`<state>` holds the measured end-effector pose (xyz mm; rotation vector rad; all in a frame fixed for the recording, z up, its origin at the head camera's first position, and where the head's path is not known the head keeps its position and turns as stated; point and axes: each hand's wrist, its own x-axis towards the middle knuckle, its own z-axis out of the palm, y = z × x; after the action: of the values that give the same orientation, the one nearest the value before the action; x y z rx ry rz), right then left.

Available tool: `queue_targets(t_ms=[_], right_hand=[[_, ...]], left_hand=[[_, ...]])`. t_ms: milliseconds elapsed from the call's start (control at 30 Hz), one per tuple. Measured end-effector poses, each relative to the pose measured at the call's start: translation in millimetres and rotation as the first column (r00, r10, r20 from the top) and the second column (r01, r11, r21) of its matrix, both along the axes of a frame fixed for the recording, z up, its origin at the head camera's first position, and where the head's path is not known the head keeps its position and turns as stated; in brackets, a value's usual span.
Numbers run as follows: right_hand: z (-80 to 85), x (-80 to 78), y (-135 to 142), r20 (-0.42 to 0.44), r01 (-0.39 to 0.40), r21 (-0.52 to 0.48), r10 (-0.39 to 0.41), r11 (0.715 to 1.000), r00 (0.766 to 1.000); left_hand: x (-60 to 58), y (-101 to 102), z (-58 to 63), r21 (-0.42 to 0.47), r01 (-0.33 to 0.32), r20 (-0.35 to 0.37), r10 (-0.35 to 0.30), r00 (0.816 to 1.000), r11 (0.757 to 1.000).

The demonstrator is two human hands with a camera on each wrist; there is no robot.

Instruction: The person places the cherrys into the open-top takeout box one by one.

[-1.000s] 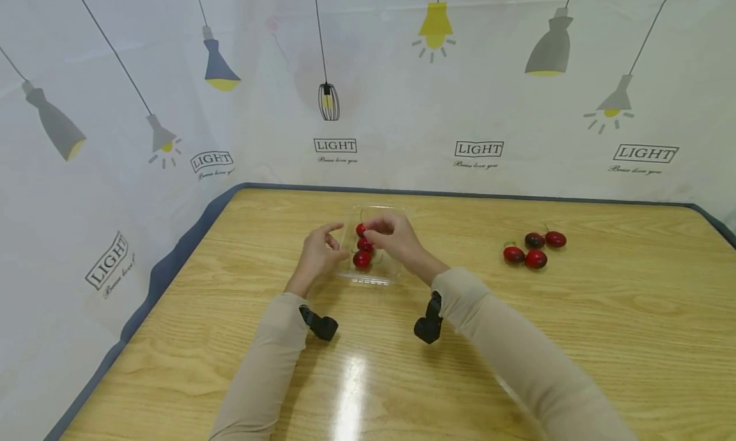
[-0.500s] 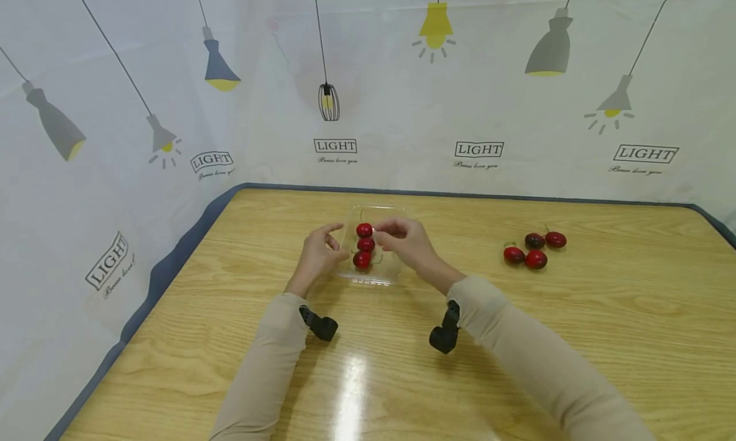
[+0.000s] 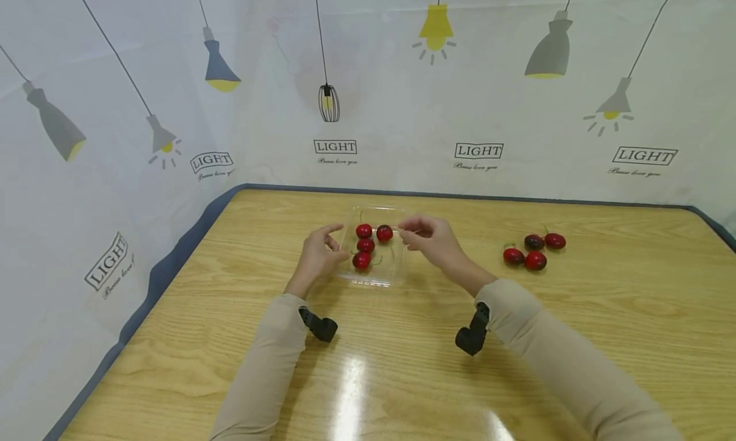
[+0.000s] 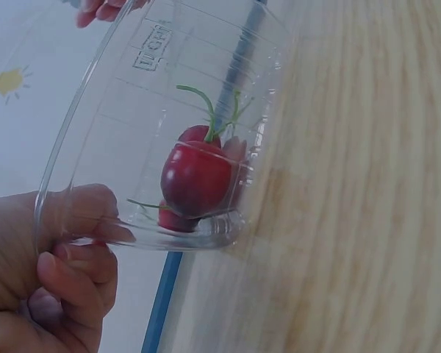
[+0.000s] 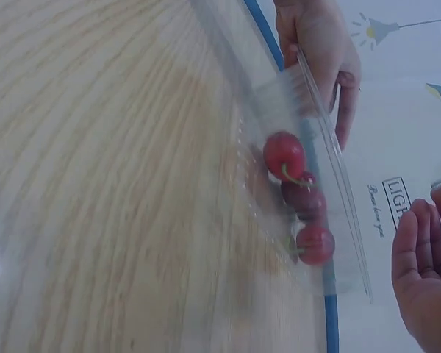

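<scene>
A clear plastic box [image 3: 376, 278] sits on the table with several cherries inside: three in a column, the nearest cherry [image 3: 361, 261] at the front, and another cherry [image 3: 384, 233] by itself at the back right. At the box's left edge, my left hand [image 3: 319, 252] holds the side, fingers bent; in the left wrist view a finger of that hand [image 4: 73, 272] shows curled by the wall. Just beyond the right edge, my right hand [image 3: 434, 239] hovers, fingers loosely bent and no cherry in it; its fingers [image 5: 408, 250] show at the right wrist view's edge.
Farther right on the wooden table [image 3: 621, 300] lies a loose group of several dark red cherries [image 3: 535, 260], some with stems. A white curtain [image 3: 391, 108] printed with lamps stands behind and along the left.
My right hand has drawn back to the right from over the box, uncovering the cherry at the back right. The left hand has stayed in place.
</scene>
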<state>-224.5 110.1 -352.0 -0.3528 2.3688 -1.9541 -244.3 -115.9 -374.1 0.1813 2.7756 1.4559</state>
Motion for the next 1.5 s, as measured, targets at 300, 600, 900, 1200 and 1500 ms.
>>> queue_targets(t_ms=[300, 600, 900, 1200, 1500], right_hand=[[-0.7, 2.1, 32, 0.008, 0.036, 0.038, -0.036, 0.999, 0.999], [-6.9, -2.9, 62, 0.018, 0.062, 0.096, -0.064, 0.993, 0.998], [-9.9, -9.1, 90, 0.041, 0.155, 0.199, -0.166, 0.968, 0.985], [-9.6, -13.6, 120, -0.012, 0.21, 0.288, -0.216, 0.934, 0.976], [-11.8, -16.4, 146, -0.002, 0.232, 0.374, -0.25, 0.898, 0.968]], left_hand=[[-1.2, 0, -0.8, 0.007, -0.011, -0.004, 0.011, 1.0, 1.0], [-0.2, -1, -0.2, 0.005, -0.015, -0.006, 0.015, 1.0, 1.0], [-1.6, -1, -1.7, -0.013, -0.015, 0.002, 0.015, 1.0, 1.0], [-1.8, -1, -3.7, -0.013, -0.012, -0.004, 0.011, 1.0, 1.0], [-0.7, -1, -2.3, -0.011, -0.007, -0.007, 0.007, 1.0, 1.0]])
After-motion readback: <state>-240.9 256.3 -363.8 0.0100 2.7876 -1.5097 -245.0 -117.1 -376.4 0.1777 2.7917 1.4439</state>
